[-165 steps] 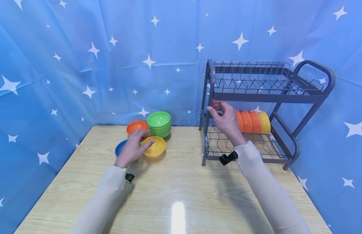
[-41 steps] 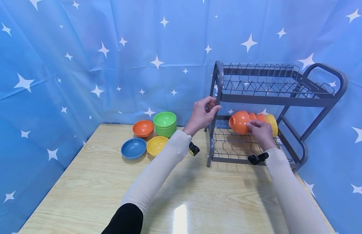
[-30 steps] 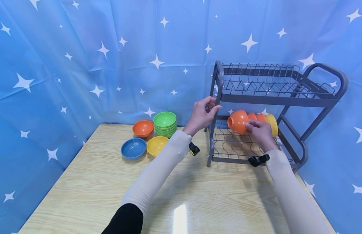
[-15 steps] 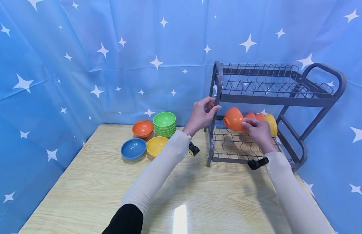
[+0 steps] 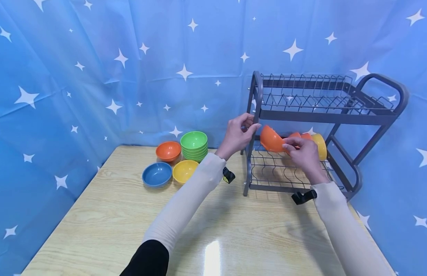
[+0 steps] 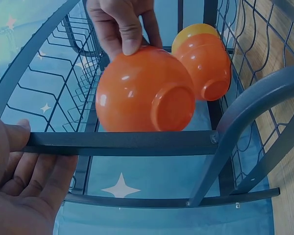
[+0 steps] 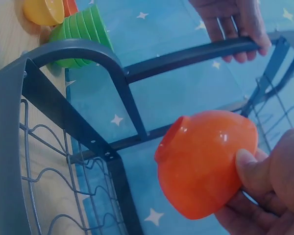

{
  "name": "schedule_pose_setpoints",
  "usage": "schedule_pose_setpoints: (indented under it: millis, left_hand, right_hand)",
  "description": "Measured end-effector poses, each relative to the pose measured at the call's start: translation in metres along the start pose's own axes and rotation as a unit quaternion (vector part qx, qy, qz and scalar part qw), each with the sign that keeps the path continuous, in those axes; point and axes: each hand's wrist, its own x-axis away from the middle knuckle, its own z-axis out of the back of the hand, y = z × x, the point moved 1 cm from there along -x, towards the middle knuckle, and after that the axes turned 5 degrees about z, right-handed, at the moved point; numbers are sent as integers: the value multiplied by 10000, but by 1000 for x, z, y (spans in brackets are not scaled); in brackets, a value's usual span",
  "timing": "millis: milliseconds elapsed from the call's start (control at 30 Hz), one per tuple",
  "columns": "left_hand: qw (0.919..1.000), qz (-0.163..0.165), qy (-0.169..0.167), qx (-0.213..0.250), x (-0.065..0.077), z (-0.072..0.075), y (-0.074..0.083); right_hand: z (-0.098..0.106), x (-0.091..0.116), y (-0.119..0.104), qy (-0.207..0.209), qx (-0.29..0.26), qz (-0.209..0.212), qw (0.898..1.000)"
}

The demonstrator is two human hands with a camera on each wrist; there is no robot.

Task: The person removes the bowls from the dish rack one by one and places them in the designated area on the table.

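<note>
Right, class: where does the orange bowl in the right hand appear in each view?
Head: held bowl, right of centre, below the top tier of the rack.
Left wrist: held bowl, middle, just above centre.
Right wrist: held bowl, right of and below centre.
Shared landmark: the left hand, gripping the rack.

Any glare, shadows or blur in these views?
Head: white glare on the tabletop, soft shadows across it; left wrist: small highlights on the held orange bowl, rack tinted bluish; right wrist: similar highlights on that bowl; no strong motion blur in any view.

Bowls (image 5: 184,171), rack (image 5: 320,117) on wood-grain table (image 5: 110,214)
</note>
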Motion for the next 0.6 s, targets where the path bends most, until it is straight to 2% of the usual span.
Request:
schedule_pose_setpoints:
  millis: [300, 600]
  left_hand:
    - [10000, -49, 0, -37, 0, 1, 0]
    - [9999, 55, -35, 89, 0, 2, 1]
  right_hand:
    - [3, 13, -10, 256, 485, 834, 9950]
    - [8, 24, -13, 446, 577, 1598, 9845]
